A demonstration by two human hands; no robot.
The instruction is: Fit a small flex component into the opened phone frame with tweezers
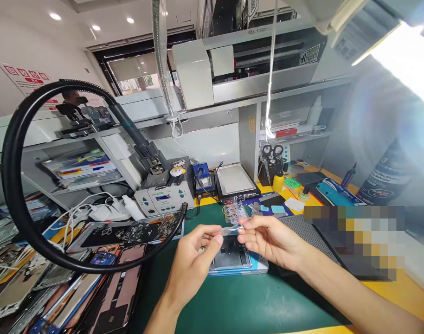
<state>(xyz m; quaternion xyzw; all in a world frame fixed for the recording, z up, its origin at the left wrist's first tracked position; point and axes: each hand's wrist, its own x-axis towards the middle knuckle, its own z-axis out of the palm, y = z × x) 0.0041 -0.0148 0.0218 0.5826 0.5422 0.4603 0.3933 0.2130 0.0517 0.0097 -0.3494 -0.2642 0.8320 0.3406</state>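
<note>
Strip (230, 230), slim and pale, between both hands (194, 257) (274, 239)

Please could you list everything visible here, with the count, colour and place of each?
Small strip: one, pale, between the fingertips
Flat device: one, black, beneath the hands
Work mat: one, dark green, centre
Hose: one, black, looping at left
Device parts: many, mixed colours, piled at left
Display unit: one, grey, back, left of centre
Flat-topped box: one, black and white, back centre
Short bottle: one, yellow, back right
Large bottle: one, dark, far right
Lamp: one, white, upper right
Machine: one, grey-white, upper shelf
Background person: one, colours unclear, upper left
Other small items: uncounted, mixed colours, spread around
Left hand: one, bare, left of strip
Right hand: one, bare, right of strip
</note>
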